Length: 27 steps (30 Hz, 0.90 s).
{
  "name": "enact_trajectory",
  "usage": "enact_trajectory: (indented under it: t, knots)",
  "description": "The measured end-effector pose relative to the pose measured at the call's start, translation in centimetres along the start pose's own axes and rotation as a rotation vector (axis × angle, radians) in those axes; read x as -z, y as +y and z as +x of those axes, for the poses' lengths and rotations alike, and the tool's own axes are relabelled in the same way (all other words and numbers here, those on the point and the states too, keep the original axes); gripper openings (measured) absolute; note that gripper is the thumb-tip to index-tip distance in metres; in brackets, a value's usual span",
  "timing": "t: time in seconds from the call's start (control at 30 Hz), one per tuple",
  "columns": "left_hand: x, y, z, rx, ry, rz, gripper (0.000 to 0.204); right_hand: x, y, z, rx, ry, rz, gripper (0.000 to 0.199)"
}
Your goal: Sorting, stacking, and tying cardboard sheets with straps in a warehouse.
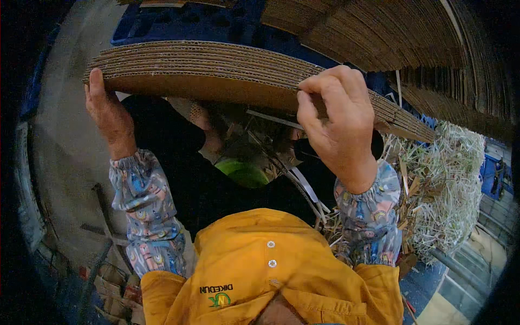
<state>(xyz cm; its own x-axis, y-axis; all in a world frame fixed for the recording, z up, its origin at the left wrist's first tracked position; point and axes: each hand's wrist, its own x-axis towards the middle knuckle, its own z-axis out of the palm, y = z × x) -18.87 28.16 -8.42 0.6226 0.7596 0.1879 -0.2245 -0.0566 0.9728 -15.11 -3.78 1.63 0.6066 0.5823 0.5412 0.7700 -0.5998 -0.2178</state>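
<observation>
Left hand [108, 116] grasps the left end of a cardboard stack [206, 57], thumb on the near edge. Right hand [344, 122] has thumb and forefinger pinched at the stack's near edge; whether a sheet is caught between them I cannot tell. The stack spans crosswise above dark trousers [203, 187], its corrugated edges turned toward the wearer. Grey floor [65, 157] lies outward of the left hand; on the right, a larger cardboard pile [390, 38] and shredded paper [449, 200] crowd close. Dark lettering and a green emblem mark the yellow top [260, 244]. Left fingertips are hidden; a green object [241, 172] shows only partly between the legs.
</observation>
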Motion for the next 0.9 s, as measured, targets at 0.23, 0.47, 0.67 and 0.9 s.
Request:
enact_trajectory:
  t: [0.23, 0.47, 0.67, 0.9]
  knots:
    - [0.4, -0.6, 0.3, -0.017, -0.050, -0.106, 0.056, -0.5, -0.1, 0.0, 0.004, -0.013, -0.093, 0.018]
    - [0.0, -0.1, 0.1, -0.012, -0.004, 0.030, 0.053, -0.6, -0.5, 0.6, 0.010, -0.040, -0.205, 0.018]
    - [0.3, -0.7, 0.2, 0.002, 0.006, -0.007, 0.054, -0.9, -0.8, 0.4, -0.068, -0.024, -0.208, 0.018]
    - [0.7, -0.5, 0.0, 0.003, -0.006, -0.018, 0.065, 1.0, 0.7, -1.7, -0.235, 0.013, -0.227, 0.017]
